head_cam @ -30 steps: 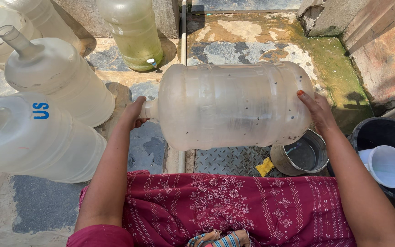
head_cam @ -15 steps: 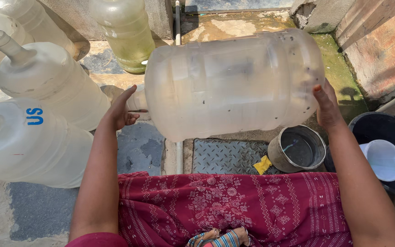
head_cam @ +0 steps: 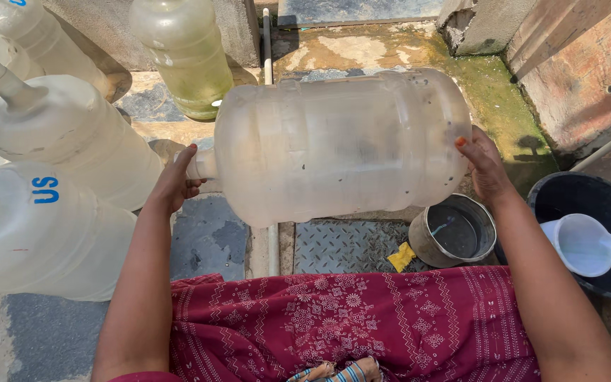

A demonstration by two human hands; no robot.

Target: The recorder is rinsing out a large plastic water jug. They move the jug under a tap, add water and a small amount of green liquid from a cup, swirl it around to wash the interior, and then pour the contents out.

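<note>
— Was there room on the left?
— Little. Three jugs (head_cam: 44, 233) crowded beside the left hand (head_cam: 176, 180), a green one (head_cam: 184, 53) behind.
— And the right?
— A steel pot (head_cam: 454, 232) and black tub (head_cam: 588, 205) sat just below the right hand (head_cam: 486, 166); a wall (head_cam: 574, 71) closed that side.
</note>
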